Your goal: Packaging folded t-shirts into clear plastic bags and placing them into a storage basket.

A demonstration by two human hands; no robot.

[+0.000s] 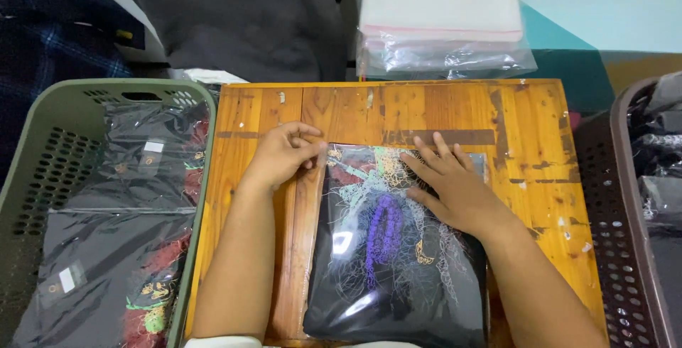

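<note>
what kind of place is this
Probably a small garment packing station: a bagged printed shirt lies on a worn wooden table, a green basket holds packed shirts, and clear bags are stacked behind.

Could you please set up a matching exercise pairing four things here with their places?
Things:
1. green basket
2. brown basket
3. bag stack
4. bagged shirt

Places:
A. beyond the table's far edge
B. right of the table
C. on the table, under both hands
D. left of the table

Pairs: 1-D, 2-B, 3-A, 4-C
</note>
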